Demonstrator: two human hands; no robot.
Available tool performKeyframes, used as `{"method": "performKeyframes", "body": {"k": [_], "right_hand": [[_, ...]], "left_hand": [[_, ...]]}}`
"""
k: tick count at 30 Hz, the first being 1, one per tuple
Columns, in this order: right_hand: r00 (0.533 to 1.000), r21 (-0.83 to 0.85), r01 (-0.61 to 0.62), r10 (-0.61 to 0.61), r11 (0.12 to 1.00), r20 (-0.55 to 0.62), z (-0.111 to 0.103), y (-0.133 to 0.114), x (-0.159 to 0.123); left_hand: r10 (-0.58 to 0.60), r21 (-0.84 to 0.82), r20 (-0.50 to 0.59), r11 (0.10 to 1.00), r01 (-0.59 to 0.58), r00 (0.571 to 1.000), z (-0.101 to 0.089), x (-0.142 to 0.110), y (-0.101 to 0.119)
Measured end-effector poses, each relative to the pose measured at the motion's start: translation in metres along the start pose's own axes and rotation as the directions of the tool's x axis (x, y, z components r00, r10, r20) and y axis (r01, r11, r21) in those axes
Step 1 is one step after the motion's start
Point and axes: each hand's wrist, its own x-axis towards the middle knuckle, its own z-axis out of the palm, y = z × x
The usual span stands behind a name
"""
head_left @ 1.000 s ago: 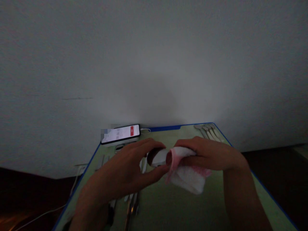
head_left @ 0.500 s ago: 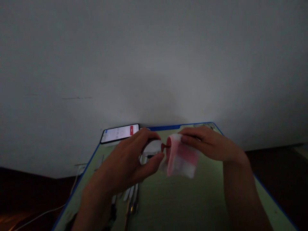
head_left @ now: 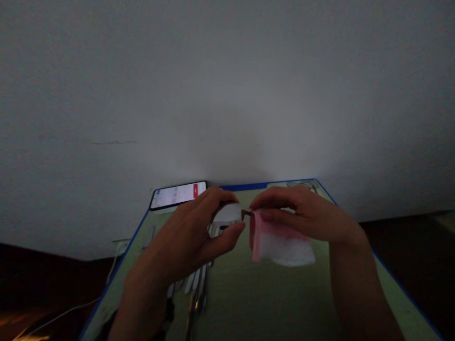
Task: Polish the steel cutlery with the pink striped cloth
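My left hand (head_left: 192,232) is closed around a white rounded object (head_left: 227,214), thumb below and fingers over the top. From its right end a short, thin reddish-brown piece (head_left: 246,214) reaches to the edge of a pink and white cloth (head_left: 280,244). My right hand (head_left: 302,210) pinches this cloth along its upper edge, and the rest hangs down over the table. The dim light hides how the thin piece and the cloth meet.
A phone (head_left: 177,195) with a lit screen lies at the table's back left, against the wall. Several slim tools (head_left: 195,289) lie below my left hand. Some thin wire-like items (head_left: 304,184) are at the back right corner of the blue-edged table (head_left: 256,303). A white cable (head_left: 71,310) runs off the left side.
The cloth has turned and stretched out to the right, its open end now narrower. My right fingers have shifted left along its upper edge. My left hand has barely moved.
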Motion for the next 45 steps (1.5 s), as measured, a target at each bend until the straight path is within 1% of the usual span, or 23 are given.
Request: {"method": "performKeyframes", "body": {"k": [4, 7, 9, 11, 14, 17, 21, 23, 26, 28, 30, 32, 35, 36, 38, 40, 42, 45], "right_hand": [[0.993, -0.082, -0.008, 0.017, 0.997, 0.114, -0.008, 0.0, -0.006], [0.987, -0.182, -0.001, 0.03, 0.983, 0.155, -0.01, 0.002, -0.013], [0.99, -0.251, -0.01, 0.045, 0.968, 0.134, -0.006, 0.002, -0.015], [0.992, -0.309, -0.046, 0.079, 0.95, 0.094, 0.0, 0.002, -0.016], [0.992, -0.378, -0.104, 0.124, 0.92, 0.03, 0.011, 0.0, -0.014], [0.995, -0.442, -0.096, 0.102, 0.892, -0.011, 0.02, -0.001, -0.012], [0.996, -0.538, -0.077, 0.038, 0.839, -0.083, 0.028, 0.002, -0.012], [0.991, -0.566, -0.095, 0.027, 0.819, -0.128, 0.03, 0.005, -0.01], [0.982, -0.526, -0.152, 0.065, 0.837, -0.18, 0.028, 0.009, -0.004], [0.98, -0.445, -0.164, 0.096, 0.88, -0.172, 0.024, 0.013, 0.001], [0.981, -0.337, -0.142, 0.087, 0.931, -0.174, 0.017, 0.018, 0.004], [0.964, -0.24, -0.134, 0.071, 0.962, -0.256, 0.011, 0.023, 0.007], [0.9, -0.161, -0.175, 0.091, 0.971, -0.426, 0.005, 0.028, 0.009], [0.884, -0.151, -0.183, 0.095, 0.971, -0.458, 0.005, 0.029, 0.009], [0.874, -0.137, -0.164, 0.08, 0.977, -0.479, 0.005, 0.028, 0.011], [0.895, -0.122, -0.114, 0.049, 0.986, -0.444, 0.007, 0.025, 0.012], [0.931, -0.118, -0.055, 0.008, 0.991, -0.365, 0.01, 0.021, 0.012], [0.984, -0.167, 0.055, -0.082, 0.984, -0.158, 0.014, 0.015, 0.009]], "left_hand": [[0.001, -0.008, 0.004, 1.0, -0.001, 1.0, -0.001, 0.001, -0.001], [-0.033, -0.016, 0.004, 0.999, 0.033, 0.999, 0.001, 0.0, -0.004], [-0.069, -0.029, -0.012, 0.997, 0.069, 0.998, 0.002, -0.001, -0.006], [-0.124, -0.054, -0.03, 0.991, 0.122, 0.992, 0.003, 0.0, -0.009], [-0.247, -0.121, -0.035, 0.963, 0.241, 0.968, 0.006, 0.003, -0.013], [-0.345, -0.226, -0.027, 0.916, 0.33, 0.938, 0.009, 0.005, -0.019], [-0.429, -0.333, -0.004, 0.853, 0.403, 0.903, 0.015, 0.006, -0.028], [-0.461, -0.37, 0.014, 0.822, 0.433, 0.887, 0.018, 0.007, -0.032], [-0.48, -0.396, 0.017, 0.802, 0.447, 0.877, 0.02, 0.007, -0.035], [-0.462, -0.378, 0.014, 0.818, 0.433, 0.887, 0.02, 0.007, -0.035], [-0.434, -0.347, 0.011, 0.843, 0.41, 0.901, 0.02, 0.006, -0.034], [-0.403, -0.335, 0.019, 0.86, 0.385, 0.915, 0.019, 0.006, -0.033], [-0.354, -0.353, 0.053, 0.868, 0.35, 0.934, 0.019, 0.006, -0.03], [-0.343, -0.351, 0.066, 0.871, 0.344, 0.937, 0.019, 0.006, -0.029], [-0.336, -0.331, 0.083, 0.878, 0.344, 0.938, 0.019, 0.007, -0.027], [-0.343, -0.3, 0.094, 0.886, 0.355, 0.935, 0.02, 0.009, -0.025], [-0.356, -0.278, 0.099, 0.886, 0.37, 0.929, 0.02, 0.01, -0.025], [-0.383, -0.284, 0.092, 0.875, 0.393, 0.919, 0.021, 0.009, -0.028]]}}
